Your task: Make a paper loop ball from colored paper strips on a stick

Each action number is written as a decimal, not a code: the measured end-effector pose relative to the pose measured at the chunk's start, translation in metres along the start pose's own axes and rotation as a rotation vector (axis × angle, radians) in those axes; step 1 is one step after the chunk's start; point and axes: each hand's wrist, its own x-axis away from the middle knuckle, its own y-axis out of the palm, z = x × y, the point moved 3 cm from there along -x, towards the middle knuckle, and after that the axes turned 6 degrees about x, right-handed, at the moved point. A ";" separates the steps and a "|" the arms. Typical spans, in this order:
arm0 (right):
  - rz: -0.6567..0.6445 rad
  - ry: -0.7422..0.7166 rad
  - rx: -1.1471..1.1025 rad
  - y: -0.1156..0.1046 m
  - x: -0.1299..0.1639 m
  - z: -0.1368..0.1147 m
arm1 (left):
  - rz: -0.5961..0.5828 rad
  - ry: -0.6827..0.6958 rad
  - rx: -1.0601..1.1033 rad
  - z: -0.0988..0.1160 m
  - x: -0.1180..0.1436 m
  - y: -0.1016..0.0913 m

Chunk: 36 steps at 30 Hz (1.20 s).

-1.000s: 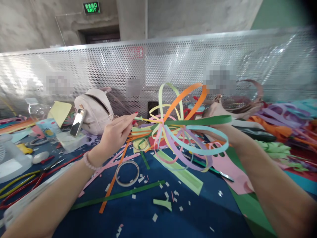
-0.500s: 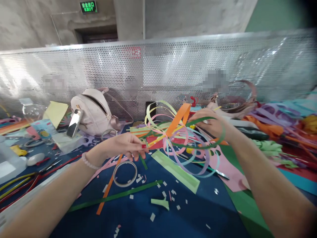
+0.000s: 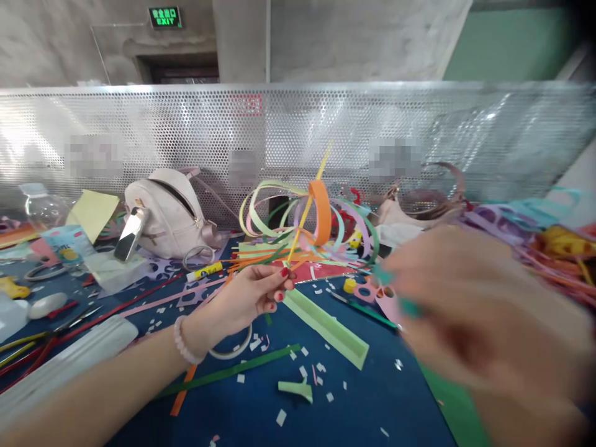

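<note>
Above the blue surface [image 3: 261, 410], centre: paper-strip ornament [image 3: 307, 223], loops of orange, yellow, green, pink and lilac strips gathered on a thin yellow stem; raised clear of the surface, stem tilted up to the right. Some loops overlap, so their count cannot be told.

Left hand [image 3: 254, 295]: fingers closed, pinching the lower end of the stem between thumb and forefinger; a bead bracelet on the wrist.

Right hand [image 3: 470, 304]: close to the camera, heavily blurred, covering much of the right side. A teal streak crosses it; whether the fingers grip it, or are open or closed, cannot be told. The forearm is cut off by the lower edge.

On the surface below the left hand: tape ring [image 3: 228, 351], partly hidden by the wrist; dark green strip [image 3: 233, 372]; light green folded piece [image 3: 326, 323]; scattered white paper scraps.

Left, further back: pale pink bag [image 3: 172, 217] with a silver phone [image 3: 128, 233] leaning against it; glue stick [image 3: 205, 271]; scissors [image 3: 74, 316], only partly made out.

Rear: perforated metal screen [image 3: 186, 124], with blurred patches on it.

Right edge: heap of coloured paper cut-outs [image 3: 535, 230], blurred and partly hidden by the right hand.
</note>
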 end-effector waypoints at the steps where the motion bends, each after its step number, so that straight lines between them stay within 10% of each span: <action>1: -0.017 -0.204 0.041 0.005 0.000 -0.016 | 0.007 0.027 0.022 0.000 0.002 0.002; 9: 0.050 -0.101 0.151 0.051 -0.015 -0.013 | -0.004 0.093 -0.033 0.001 0.018 0.017; 36: -0.334 0.315 -0.769 0.032 -0.012 -0.013 | -0.233 0.098 0.017 -0.005 0.041 0.038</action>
